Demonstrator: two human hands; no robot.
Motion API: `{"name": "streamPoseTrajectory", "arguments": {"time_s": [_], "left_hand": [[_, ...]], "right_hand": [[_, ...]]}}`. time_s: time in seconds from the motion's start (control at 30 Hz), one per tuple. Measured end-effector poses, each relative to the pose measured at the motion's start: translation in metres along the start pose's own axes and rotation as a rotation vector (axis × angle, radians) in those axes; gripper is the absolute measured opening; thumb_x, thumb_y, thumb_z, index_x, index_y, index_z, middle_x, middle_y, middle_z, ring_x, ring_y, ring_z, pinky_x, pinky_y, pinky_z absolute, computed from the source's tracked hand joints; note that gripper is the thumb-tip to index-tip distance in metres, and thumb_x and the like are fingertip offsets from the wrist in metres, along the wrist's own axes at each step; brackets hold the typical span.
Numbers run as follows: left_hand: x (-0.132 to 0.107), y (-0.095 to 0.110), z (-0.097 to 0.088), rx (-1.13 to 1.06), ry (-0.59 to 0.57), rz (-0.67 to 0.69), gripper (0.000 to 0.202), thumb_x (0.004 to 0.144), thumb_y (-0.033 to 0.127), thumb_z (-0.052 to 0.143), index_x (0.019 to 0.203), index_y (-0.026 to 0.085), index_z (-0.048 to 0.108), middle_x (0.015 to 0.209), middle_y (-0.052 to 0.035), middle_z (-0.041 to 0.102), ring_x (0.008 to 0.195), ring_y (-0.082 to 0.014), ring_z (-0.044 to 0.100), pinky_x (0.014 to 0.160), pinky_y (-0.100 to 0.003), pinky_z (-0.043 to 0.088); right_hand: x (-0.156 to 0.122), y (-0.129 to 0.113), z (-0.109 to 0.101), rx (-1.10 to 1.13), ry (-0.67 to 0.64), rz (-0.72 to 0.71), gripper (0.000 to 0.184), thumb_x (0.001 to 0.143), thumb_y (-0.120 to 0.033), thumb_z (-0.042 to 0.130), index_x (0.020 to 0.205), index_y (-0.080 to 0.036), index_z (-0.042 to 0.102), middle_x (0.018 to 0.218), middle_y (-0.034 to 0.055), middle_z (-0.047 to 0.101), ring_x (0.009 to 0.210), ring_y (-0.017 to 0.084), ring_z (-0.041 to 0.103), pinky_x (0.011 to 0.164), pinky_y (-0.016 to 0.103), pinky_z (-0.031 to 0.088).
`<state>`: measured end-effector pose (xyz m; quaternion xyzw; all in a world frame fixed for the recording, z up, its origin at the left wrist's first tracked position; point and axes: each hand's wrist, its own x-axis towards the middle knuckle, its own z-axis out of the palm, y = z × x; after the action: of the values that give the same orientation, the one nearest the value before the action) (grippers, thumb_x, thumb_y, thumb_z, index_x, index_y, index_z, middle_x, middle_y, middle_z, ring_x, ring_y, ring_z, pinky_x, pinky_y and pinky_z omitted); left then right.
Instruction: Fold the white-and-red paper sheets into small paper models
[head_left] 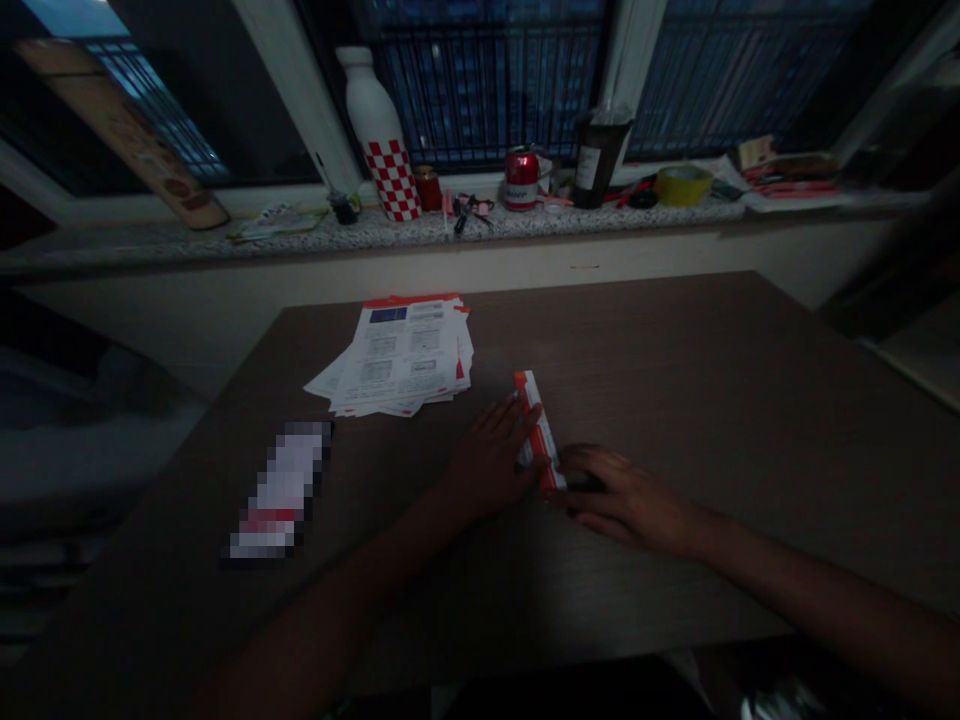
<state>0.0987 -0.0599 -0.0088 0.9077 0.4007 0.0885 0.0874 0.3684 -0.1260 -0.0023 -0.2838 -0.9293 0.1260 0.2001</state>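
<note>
A narrow strip of folded paper (pixel 541 435), white with orange-red bands, lies on the table between my hands. My left hand (pixel 495 455) rests palm down at its left side, with fingers stretched and the index finger and thumb reaching across it. From the right, my right hand (pixel 626 495) has bent fingers and thumb at the strip's near right edge, closed on it. Dim light hides the exact fingertip contact. Beyond my left hand is a loose stack of printed sheets (pixel 405 360) with orange edges.
A phone (pixel 281 490) with a blurred screen lies at the left on the brown table (pixel 675 350). Along the windowsill stand a checked white bottle (pixel 382 135), a red can (pixel 520 180), a dark pouch (pixel 598 160) and a yellow tape roll (pixel 683 186).
</note>
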Motion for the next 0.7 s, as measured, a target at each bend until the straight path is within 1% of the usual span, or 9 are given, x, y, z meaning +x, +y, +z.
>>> {"name": "streamPoseTrajectory", "arguments": {"time_s": [0.2,0.33,0.43,0.5,0.6,0.67,0.7], "left_hand": [[-0.001,0.000,0.000,-0.007,0.007,-0.003,0.077,0.107,0.059,0.048,0.170,0.018,0.030,0.176,-0.0156,0.028,0.165,-0.0313,0.022,0.135,-0.052,0.023],[-0.001,0.000,0.001,-0.024,0.029,-0.004,0.077,0.106,0.060,0.050,0.170,0.023,0.029,0.177,-0.0134,0.027,0.165,-0.0304,0.022,0.134,-0.054,0.024],[-0.001,-0.001,0.002,-0.029,0.035,0.005,0.077,0.106,0.059,0.051,0.170,0.023,0.029,0.177,-0.0127,0.027,0.166,-0.0305,0.021,0.134,-0.053,0.023],[-0.001,-0.001,0.002,-0.030,0.033,0.007,0.078,0.105,0.060,0.051,0.170,0.023,0.030,0.177,-0.0129,0.028,0.166,-0.0309,0.021,0.135,-0.053,0.023],[-0.001,-0.001,0.001,-0.026,0.027,-0.003,0.078,0.105,0.063,0.049,0.169,0.023,0.031,0.177,-0.0127,0.027,0.165,-0.0312,0.022,0.134,-0.054,0.026],[-0.001,0.000,0.001,-0.024,0.028,-0.008,0.078,0.106,0.063,0.049,0.169,0.023,0.031,0.177,-0.0125,0.027,0.165,-0.0306,0.023,0.134,-0.053,0.026],[-0.001,0.000,0.001,-0.024,0.031,-0.012,0.079,0.105,0.062,0.050,0.170,0.021,0.030,0.177,-0.0130,0.027,0.165,-0.0303,0.024,0.134,-0.052,0.026]], "right_hand": [[0.000,0.002,0.001,-0.007,-0.019,-0.003,0.043,0.106,-0.033,0.063,0.149,-0.031,0.064,0.145,0.0129,0.060,0.140,0.031,0.054,0.114,0.052,0.051],[0.001,0.001,0.000,0.015,-0.023,0.000,0.044,0.106,-0.032,0.063,0.150,-0.032,0.063,0.146,0.0130,0.060,0.140,0.031,0.053,0.115,0.053,0.050],[0.003,-0.001,-0.003,0.065,-0.015,0.005,0.042,0.106,-0.032,0.063,0.147,-0.032,0.065,0.143,0.0121,0.062,0.139,0.031,0.055,0.115,0.052,0.051],[0.005,0.001,-0.006,0.142,-0.006,0.026,0.037,0.106,-0.031,0.062,0.143,-0.029,0.068,0.140,0.0114,0.065,0.136,0.029,0.058,0.113,0.048,0.052],[0.011,0.011,-0.010,0.239,0.059,0.120,0.031,0.108,-0.027,0.057,0.138,-0.028,0.068,0.135,0.0106,0.067,0.129,0.025,0.062,0.108,0.043,0.055],[0.018,0.024,-0.012,0.234,0.141,0.180,0.025,0.108,-0.028,0.057,0.130,-0.029,0.071,0.129,0.0097,0.069,0.126,0.026,0.064,0.107,0.046,0.054],[0.022,0.031,-0.012,0.228,0.162,0.207,0.021,0.108,-0.029,0.059,0.125,-0.029,0.072,0.127,0.0092,0.069,0.123,0.026,0.064,0.105,0.046,0.054]]}}
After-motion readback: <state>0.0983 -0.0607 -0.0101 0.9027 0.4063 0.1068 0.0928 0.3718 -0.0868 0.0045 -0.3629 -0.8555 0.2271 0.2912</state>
